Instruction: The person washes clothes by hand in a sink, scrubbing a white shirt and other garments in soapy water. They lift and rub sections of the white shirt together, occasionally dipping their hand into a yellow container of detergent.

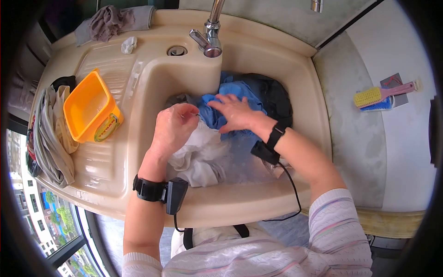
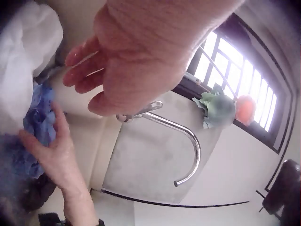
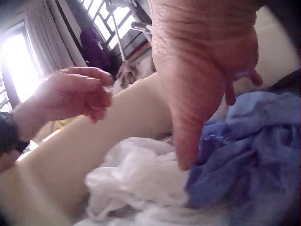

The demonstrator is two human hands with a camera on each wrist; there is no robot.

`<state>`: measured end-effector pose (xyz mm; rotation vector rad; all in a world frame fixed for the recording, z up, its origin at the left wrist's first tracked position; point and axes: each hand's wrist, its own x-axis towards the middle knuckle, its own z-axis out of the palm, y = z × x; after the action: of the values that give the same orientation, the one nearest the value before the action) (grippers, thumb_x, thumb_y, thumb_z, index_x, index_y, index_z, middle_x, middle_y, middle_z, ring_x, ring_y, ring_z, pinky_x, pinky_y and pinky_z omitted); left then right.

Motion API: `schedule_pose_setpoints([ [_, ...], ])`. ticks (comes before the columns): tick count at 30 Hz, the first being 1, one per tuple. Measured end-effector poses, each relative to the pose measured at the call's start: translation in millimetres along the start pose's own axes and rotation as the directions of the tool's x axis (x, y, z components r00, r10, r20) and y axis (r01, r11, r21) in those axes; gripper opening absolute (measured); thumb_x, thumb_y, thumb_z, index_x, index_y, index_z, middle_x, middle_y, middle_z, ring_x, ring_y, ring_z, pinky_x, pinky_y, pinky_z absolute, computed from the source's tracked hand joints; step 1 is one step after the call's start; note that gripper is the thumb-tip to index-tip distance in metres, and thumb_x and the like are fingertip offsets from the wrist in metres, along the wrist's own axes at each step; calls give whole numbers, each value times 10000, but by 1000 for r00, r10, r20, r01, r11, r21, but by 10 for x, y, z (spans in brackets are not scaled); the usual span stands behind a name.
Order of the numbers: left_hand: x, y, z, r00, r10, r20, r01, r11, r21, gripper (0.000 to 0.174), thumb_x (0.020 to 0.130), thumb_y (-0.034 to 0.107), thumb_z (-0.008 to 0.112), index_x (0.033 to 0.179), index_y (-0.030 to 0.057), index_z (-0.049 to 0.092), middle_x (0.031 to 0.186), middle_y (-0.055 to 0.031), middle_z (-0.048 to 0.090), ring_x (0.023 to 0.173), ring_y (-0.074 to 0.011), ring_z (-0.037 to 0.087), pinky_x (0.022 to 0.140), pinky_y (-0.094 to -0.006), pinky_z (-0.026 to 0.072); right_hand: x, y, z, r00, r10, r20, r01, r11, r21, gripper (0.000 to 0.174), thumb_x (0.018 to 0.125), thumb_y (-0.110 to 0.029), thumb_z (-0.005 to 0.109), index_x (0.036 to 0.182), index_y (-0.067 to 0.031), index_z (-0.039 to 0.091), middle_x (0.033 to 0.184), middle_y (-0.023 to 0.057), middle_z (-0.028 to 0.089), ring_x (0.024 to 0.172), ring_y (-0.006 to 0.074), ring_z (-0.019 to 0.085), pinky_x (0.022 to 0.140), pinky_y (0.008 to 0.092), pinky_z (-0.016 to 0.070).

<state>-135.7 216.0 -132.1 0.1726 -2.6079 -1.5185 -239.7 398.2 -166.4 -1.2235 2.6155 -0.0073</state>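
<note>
A blue cloth (image 1: 240, 92) lies bunched in the water of the sink basin, with a white cloth (image 1: 198, 157) heaped nearer the front. My right hand (image 1: 233, 112) reaches over the blue cloth with fingers spread, its thumb pointing down by the edge of the white cloth in the right wrist view. Raised above the basin's left side, my left hand (image 1: 174, 127) has loosely bent fingers (image 2: 84, 77), and nothing shows between them in the left wrist view. A black garment (image 1: 274, 99) lies in the basin behind my right hand.
Over the basin's back edge stands a chrome faucet (image 1: 212, 34). An orange tub (image 1: 90, 108) sits on the ribbed drainboard, beside piled clothes (image 1: 50, 138) at the far left. A yellow and pink brush (image 1: 383, 94) lies on the right-hand ledge.
</note>
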Motion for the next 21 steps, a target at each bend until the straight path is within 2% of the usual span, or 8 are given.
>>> schedule_pose_setpoints([
  [4, 11, -17, 8, 998, 60, -12, -59, 996, 69, 191, 697, 115, 586, 850, 9, 626, 746, -120, 618, 673, -209, 598, 646, -295, 473, 61, 339, 556, 972, 182, 145, -156, 972, -174, 637, 651, -182, 669, 1238, -169, 423, 1342, 93, 323, 1188, 359, 345, 900, 450, 397],
  [7, 4, -44, 15, 997, 76, -5, -75, 992, 105, 192, 709, 110, 600, 863, -3, 623, 722, -98, 617, 650, -155, 596, 624, -267, 471, 102, 439, 786, 921, 248, 299, -217, 967, -133, 644, 598, -244, 721, 1190, -159, 483, 1263, 122, 435, 1133, 317, 432, 871, 428, 406],
  [9, 0, -46, 7, 996, 93, -2, -93, 989, 116, 191, 707, 108, 599, 862, -1, 624, 715, -99, 613, 648, -156, 595, 620, -268, 471, -50, 538, 779, 938, 200, 285, -251, 955, 156, 484, 604, -191, 682, 1069, -120, 567, 1048, 172, 572, 966, 322, 544, 824, 393, 438],
  [10, 3, -52, -2, 995, 101, -6, -99, 988, 121, 191, 707, 108, 599, 862, 0, 624, 713, -100, 611, 650, -159, 595, 619, -270, 471, -135, 557, 666, 939, 198, 280, -247, 957, 151, 484, 604, -191, 682, 1069, -120, 567, 1048, 172, 572, 966, 322, 544, 824, 393, 438],
  [12, -13, -66, -11, 995, 102, -15, -99, 987, 123, 191, 707, 109, 598, 862, 1, 624, 711, -101, 610, 652, -162, 596, 617, -272, 470, -391, 629, 400, 978, 130, 164, -180, 921, 345, 362, 603, -155, 639, 954, -73, 606, 864, 198, 608, 826, 347, 581, 763, 381, 461],
  [16, -12, -101, 35, 993, 117, 0, -117, 986, 121, 192, 704, 111, 598, 859, 1, 623, 717, -105, 612, 642, -180, 592, 613, -281, 470, -638, 1234, -123, 955, 297, -13, -248, 818, 518, 340, 597, -152, 632, 909, -21, 602, 795, 172, 620, 726, 300, 603, 675, 360, 474],
  [18, -7, -124, 33, 991, 134, 0, -133, 983, 128, 193, 703, 113, 598, 859, 1, 623, 718, -107, 613, 638, -185, 590, 611, -286, 470, -709, 1421, -389, 936, 329, -127, -108, 610, 785, 334, 596, -141, 634, 900, -6, 603, 779, 150, 631, 708, 260, 606, 664, 340, 471],
  [21, -10, -105, 34, 996, 80, 26, -83, 987, 137, 195, 704, 115, 596, 861, 4, 623, 733, -117, 618, 645, -190, 594, 615, -287, 470, -773, 1831, -802, 828, 520, -210, -254, 681, 687, 344, 601, -118, 638, 928, -13, 610, 814, 141, 640, 742, 261, 615, 687, 321, 472],
])
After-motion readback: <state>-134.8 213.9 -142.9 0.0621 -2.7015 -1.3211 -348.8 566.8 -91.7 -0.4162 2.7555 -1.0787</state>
